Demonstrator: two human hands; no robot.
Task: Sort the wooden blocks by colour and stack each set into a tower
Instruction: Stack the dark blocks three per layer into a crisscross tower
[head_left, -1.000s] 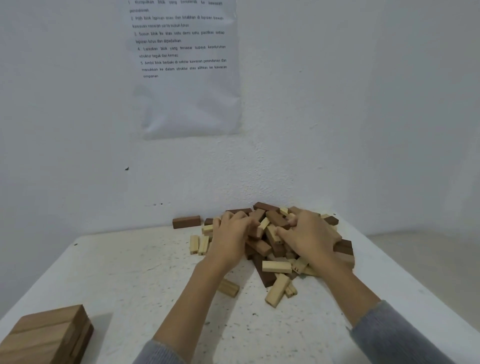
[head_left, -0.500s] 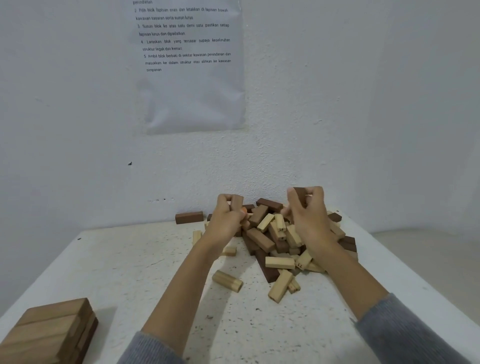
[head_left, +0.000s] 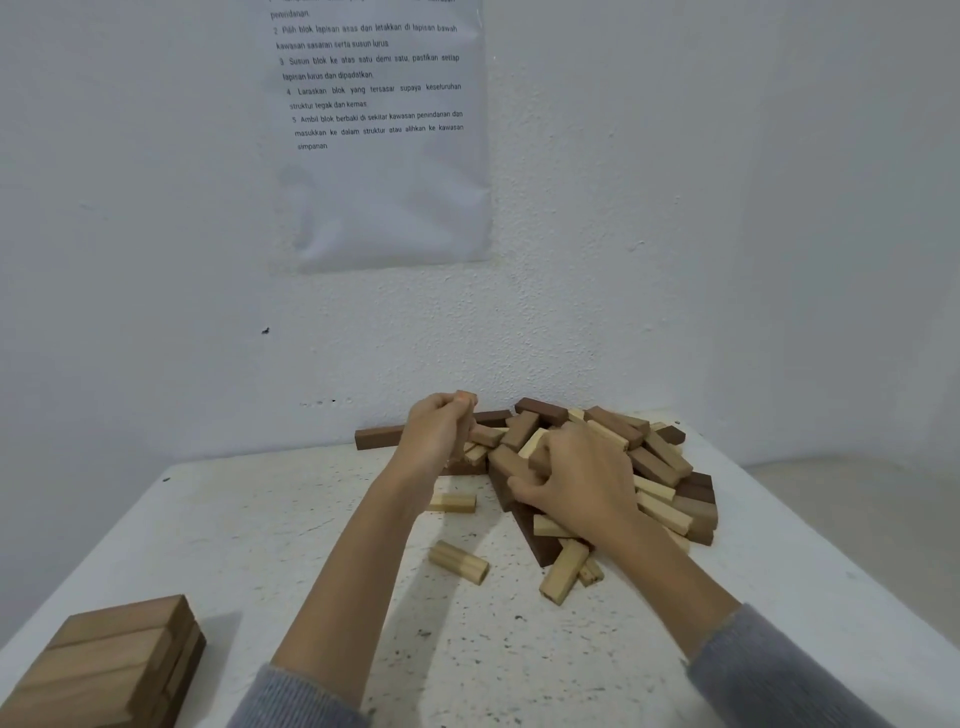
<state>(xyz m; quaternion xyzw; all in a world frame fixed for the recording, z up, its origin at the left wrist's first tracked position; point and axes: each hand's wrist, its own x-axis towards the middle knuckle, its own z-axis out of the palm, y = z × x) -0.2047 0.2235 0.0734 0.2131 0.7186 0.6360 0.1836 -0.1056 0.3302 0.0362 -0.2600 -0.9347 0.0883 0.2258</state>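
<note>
Progress looks early from my end. Mixed heap of light, mid-brown and dark-brown wooden blocks (head_left: 660, 467) sits unsorted at the far right of the white speckled table (head_left: 260, 545), close to the wall corner, colours all jumbled. Only built thing I see is a low stack of mid-brown wooden blocks (head_left: 114, 660) at the near-left edge, a few layers, partly cut off by the frame; prob the start of one tower. No light or dark tower anywhere in view. Left hand (head_left: 439, 434) is clenched round a small reddish-brown wooden block (head_left: 466, 398), its end poking out above the knuckles, at the heap's left side. Right hand (head_left: 582, 478) lies on the heap w/ fingers curled down among mid-brown pieces; can't tell if it actually grips one. A few pale strays lie apart on the table, e.g. a short light wooden block (head_left: 452, 503) near the left wrist, and a long dark-brown wooden block (head_left: 376, 436) lies by the wall. Est. nearly all sorting and stacking left: pull each colour out, then build.
</note>
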